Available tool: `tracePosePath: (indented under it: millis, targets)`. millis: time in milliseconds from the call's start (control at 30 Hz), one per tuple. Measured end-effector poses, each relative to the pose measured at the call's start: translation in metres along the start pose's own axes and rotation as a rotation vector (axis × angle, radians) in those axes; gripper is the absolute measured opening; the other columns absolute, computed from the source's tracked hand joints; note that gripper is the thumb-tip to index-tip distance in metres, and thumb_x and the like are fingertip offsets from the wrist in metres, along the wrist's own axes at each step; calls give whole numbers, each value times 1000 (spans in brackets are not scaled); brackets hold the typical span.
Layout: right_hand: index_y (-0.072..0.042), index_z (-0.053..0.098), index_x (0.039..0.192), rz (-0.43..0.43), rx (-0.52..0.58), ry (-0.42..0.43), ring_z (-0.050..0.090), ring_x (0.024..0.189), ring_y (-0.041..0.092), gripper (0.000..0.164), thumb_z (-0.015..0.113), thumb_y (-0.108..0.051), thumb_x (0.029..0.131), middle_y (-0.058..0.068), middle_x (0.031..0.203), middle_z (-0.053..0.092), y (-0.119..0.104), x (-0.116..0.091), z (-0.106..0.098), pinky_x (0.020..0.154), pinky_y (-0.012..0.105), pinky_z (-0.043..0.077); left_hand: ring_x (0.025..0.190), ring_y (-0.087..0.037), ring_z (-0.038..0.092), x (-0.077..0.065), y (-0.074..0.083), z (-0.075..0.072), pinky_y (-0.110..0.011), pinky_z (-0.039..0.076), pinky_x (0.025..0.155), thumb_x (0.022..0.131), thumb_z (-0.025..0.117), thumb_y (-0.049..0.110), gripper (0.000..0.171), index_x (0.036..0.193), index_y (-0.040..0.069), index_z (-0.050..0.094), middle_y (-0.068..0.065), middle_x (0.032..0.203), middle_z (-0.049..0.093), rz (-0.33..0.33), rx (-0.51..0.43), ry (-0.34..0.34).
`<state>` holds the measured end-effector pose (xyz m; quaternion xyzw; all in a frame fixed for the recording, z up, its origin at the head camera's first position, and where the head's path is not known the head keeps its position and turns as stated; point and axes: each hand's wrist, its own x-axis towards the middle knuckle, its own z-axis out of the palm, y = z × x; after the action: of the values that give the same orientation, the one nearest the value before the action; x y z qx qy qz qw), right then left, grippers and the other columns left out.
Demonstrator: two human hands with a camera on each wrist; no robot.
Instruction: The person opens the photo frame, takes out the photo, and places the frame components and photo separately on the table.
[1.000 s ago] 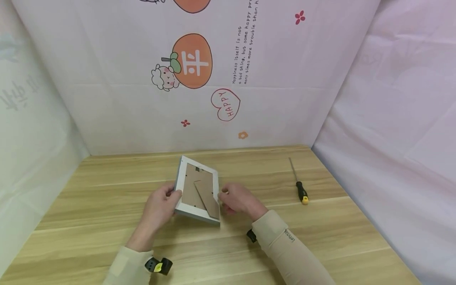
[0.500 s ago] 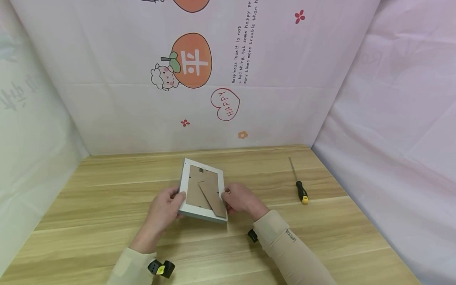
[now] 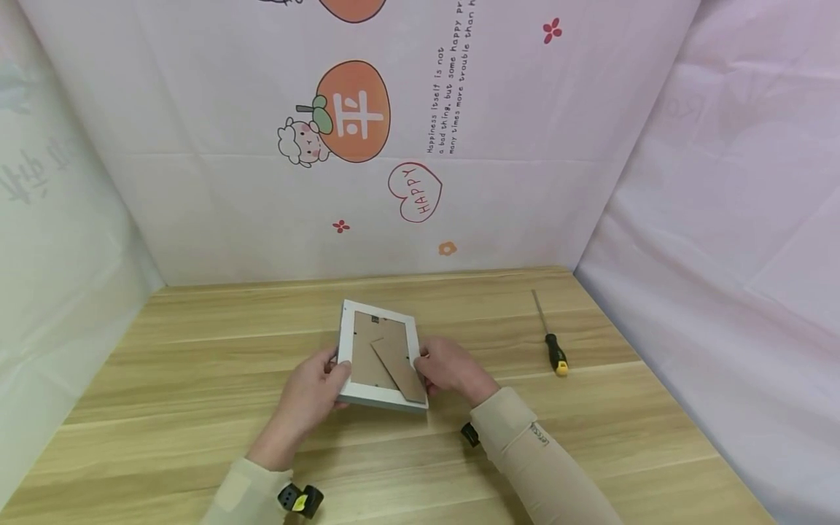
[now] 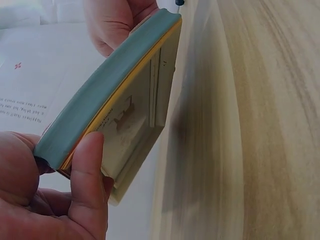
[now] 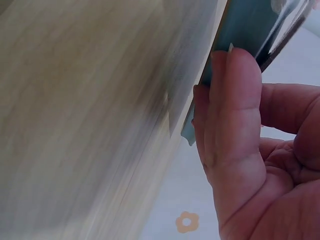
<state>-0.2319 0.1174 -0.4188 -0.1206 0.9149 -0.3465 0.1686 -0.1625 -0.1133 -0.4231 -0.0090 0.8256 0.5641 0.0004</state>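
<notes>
A picture frame (image 3: pixel 346 335) is held tilted over the table, its back towards the head camera. The back has a white border, a brown backing board (image 3: pixel 363 357) and a slanted easel stand (image 3: pixel 400 370). My left hand (image 3: pixel 313 389) grips its left edge, thumb on the back and fingers underneath. At the right edge, my right hand (image 3: pixel 451 367) holds the frame near the stand's lower end. The left wrist view shows the blue-green side (image 4: pixel 112 82) with a gold line and part of the front. In the right wrist view, straight fingers (image 5: pixel 240 100) lie along the frame's side.
A screwdriver (image 3: pixel 556 355) with a black and yellow handle lies at the right on the wood-grain table (image 3: pixel 197 364). White printed cloth (image 3: pixel 499 204) hangs behind the table and along both sides.
The frame has shifted slightly right and towards me, and its back has turned more upward. My left hand moved along with it, and my right hand has closed in on the right edge.
</notes>
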Motion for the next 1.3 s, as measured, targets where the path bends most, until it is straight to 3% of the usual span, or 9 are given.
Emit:
tracePosePath:
  millis: [533,700,800,933,1300]
  targets:
    - [-3,63,82,-13,-109,4,64,56,21,19,48,-10,92,8,65,64,8,-2,-3,53,29,49,72,-16,64,1,-5,9,-34,57,58,99,50,24,42,138,12,52,-17,102,66,51,151,-17]
    - [-5,62,80,5,-135,3,64,56,20,19,47,-10,91,6,65,63,8,-1,-3,51,29,47,79,-14,63,2,-6,9,-37,55,68,97,53,26,37,132,15,58,-11,104,70,86,295,11]
    - [-5,62,80,12,-142,1,64,57,20,19,48,-10,91,6,65,63,8,-1,-3,52,30,48,80,-13,60,1,-6,9,-38,51,71,95,55,28,34,127,18,61,-6,103,71,109,397,31]
    - [-5,62,84,24,-140,-5,64,58,19,17,48,-10,93,6,68,62,9,0,-3,55,31,51,73,-13,57,0,-7,8,-36,47,64,94,57,29,30,122,19,64,-3,99,71,108,456,30]
    - [-4,63,89,25,-167,-2,63,56,18,15,49,-10,92,6,68,62,12,0,-3,60,32,51,67,-17,50,3,-13,11,-35,43,60,92,58,26,22,108,15,68,0,85,65,126,516,16]
